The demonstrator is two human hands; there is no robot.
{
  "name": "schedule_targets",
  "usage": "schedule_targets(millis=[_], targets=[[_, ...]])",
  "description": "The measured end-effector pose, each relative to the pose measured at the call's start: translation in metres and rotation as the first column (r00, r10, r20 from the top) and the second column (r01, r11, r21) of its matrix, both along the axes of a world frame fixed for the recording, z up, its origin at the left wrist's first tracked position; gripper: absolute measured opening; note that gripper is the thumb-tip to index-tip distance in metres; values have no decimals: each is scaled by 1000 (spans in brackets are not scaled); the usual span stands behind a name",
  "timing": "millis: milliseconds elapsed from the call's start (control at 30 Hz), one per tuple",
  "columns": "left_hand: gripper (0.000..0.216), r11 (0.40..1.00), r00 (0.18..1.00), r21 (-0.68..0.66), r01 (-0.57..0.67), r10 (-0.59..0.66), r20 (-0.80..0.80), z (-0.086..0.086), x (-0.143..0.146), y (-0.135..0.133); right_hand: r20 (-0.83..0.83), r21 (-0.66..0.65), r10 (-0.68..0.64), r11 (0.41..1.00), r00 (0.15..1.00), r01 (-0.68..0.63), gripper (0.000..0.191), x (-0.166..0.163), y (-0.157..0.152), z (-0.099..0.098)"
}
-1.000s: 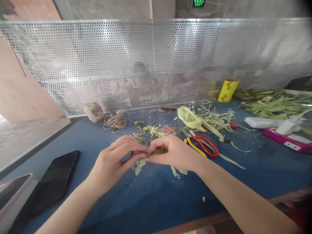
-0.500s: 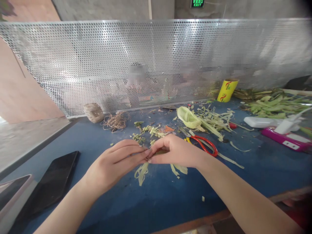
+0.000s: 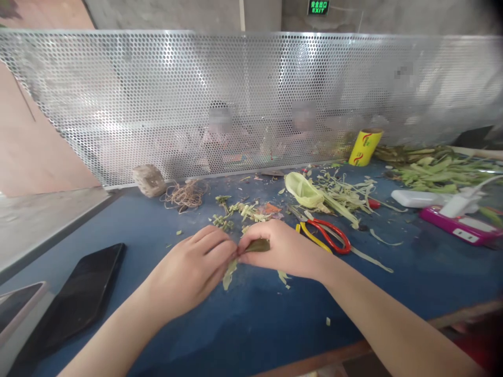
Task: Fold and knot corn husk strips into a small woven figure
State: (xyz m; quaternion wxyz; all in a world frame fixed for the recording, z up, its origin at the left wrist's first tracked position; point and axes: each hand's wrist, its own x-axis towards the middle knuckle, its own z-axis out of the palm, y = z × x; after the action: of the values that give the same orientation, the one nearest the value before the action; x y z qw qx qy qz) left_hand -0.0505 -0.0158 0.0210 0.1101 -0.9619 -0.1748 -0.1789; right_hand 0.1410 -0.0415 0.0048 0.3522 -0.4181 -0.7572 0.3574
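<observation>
Both hands meet over the blue table [image 3: 251,324] near its middle. My right hand [image 3: 281,248] is closed round a small dark green folded leaf piece [image 3: 257,245]. My left hand [image 3: 192,269] has its fingers curled and pressed together, pinching a pale green leaf strip [image 3: 229,272] that hangs from the piece down to the table. A few pale strips [image 3: 283,276] lie under my right wrist. Red and yellow scissors [image 3: 328,234] rest just right of my right hand.
A dark phone [image 3: 78,293] lies at the left, a second device [image 3: 18,306] beside it. Leaf scraps [image 3: 341,196], twine [image 3: 186,195], a stone [image 3: 149,180], a yellow roll [image 3: 365,146], green leaves [image 3: 440,170], and a pink device [image 3: 459,225] line the back. A perforated metal screen [image 3: 251,99] stands behind; people sit beyond it.
My left hand has slid down and closed tighter on the pale strip. The dark green piece now shows more between my right fingers. The camera tilted slightly.
</observation>
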Motion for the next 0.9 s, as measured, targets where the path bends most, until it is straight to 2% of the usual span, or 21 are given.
schedule_targets(millis=[100,200,267,433,533,633,733,767,800,833,867,900], targets=[[20,966,992,-238,-96,111,50,-2,4,-4,105,217,-103,973,989,78,7,-5,-4,2],[21,905,970,-367,-214,241,29,-3,6,-7,202,411,-224,903,953,125,9,-10,-7,1],[24,867,954,-425,-261,299,22,-2,7,-8,241,489,-282,862,929,135,10,-13,-8,-1],[28,769,935,-577,-273,355,30,2,9,-10,285,597,-366,790,886,135,17,-14,-7,-5],[30,729,921,-619,-291,389,25,2,11,-10,321,642,-406,758,856,119,20,-16,-7,-6],[30,739,918,-605,-297,396,33,0,11,-7,335,631,-393,768,856,106,20,-16,-8,-5],[27,788,910,-520,-330,413,49,-2,9,-2,360,556,-409,816,839,159,23,-7,-5,0],[26,800,909,-494,-340,414,45,-3,8,0,395,521,-473,822,787,232,30,0,-3,2],[26,809,909,-474,-349,414,37,-3,7,1,458,482,-561,808,689,338,35,7,-1,3],[26,814,910,-459,-355,413,28,-4,6,3,552,436,-630,776,546,456,36,16,1,3],[25,818,912,-449,-359,410,19,-4,5,4,669,374,-640,729,378,574,34,25,4,2],[25,824,913,-437,-360,407,16,-5,4,5,789,275,-561,687,251,672,29,34,7,-1]])
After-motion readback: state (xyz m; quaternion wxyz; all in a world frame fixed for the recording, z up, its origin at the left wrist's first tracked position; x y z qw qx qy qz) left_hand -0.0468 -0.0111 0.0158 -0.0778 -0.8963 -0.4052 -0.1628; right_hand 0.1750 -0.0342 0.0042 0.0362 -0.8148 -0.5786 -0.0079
